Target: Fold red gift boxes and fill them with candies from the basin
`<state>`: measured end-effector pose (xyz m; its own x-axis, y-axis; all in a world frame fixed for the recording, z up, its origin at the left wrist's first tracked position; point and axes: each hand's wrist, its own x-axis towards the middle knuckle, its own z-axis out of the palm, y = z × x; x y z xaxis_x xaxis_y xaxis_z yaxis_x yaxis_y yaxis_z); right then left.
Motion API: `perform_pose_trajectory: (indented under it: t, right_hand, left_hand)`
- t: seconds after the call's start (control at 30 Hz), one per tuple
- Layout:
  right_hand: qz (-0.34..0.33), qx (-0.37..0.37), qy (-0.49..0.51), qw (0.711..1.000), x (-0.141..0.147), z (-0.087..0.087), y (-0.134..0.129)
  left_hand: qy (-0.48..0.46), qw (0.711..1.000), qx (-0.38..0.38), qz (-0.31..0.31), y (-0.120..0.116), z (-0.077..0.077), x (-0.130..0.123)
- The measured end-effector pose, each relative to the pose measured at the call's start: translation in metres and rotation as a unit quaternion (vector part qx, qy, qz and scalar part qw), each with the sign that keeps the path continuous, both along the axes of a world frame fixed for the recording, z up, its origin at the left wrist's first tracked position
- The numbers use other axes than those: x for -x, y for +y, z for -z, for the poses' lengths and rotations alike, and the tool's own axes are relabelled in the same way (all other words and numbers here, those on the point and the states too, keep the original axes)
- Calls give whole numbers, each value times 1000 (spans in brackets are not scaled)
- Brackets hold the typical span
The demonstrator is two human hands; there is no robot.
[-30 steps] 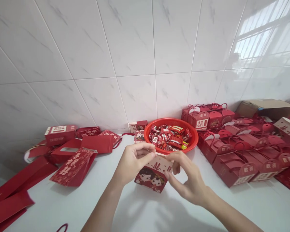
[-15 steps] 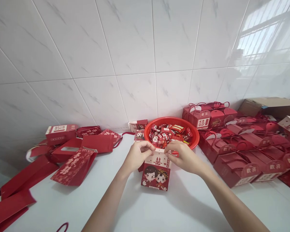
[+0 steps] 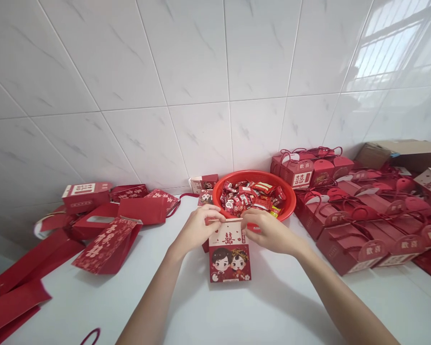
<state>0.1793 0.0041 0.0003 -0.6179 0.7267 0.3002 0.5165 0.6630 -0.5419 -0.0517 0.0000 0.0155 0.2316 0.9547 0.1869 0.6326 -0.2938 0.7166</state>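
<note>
A red and cream candy box [image 3: 229,261] with two cartoon figures on its front stands on the white table before me. My left hand [image 3: 198,229] is closed at the upper left corner of its cream top panel. At the upper right corner, my right hand [image 3: 271,231] pinches the same panel with thumb and curled fingers. Just behind the box is a red plastic basin [image 3: 290,203] of wrapped candies [image 3: 251,195], partly hidden by my hands. Another printed box [image 3: 205,197] stands to the basin's left.
Rows of red boxes with cord handles [image 3: 359,225] fill the right side. Flat and half-folded red boxes [image 3: 104,244] lie to the left. A cardboard carton [image 3: 402,152] is at the back right, against the tiled wall [image 3: 201,139].
The box's cream top panel has shifted slightly left and looks more upright, with both hands still at its corners. The camera view has tilted slightly.
</note>
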Motion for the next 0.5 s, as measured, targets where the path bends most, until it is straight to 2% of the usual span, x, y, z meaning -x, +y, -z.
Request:
perform_pose_trajectory:
  t: [0.17,0.37,0.5]
  right_hand:
    - [5,7,14,1000,-1,2,2]
    - [-3,16,32,999,-3,3,1]
    - [8,25,60,998,-4,-2,0]
  left_hand:
    - [-30,997,49,59,-2,-2,1]
    - [-12,997,42,62,0,-2,0]
    - [-36,997,27,60,0,-1,-3]
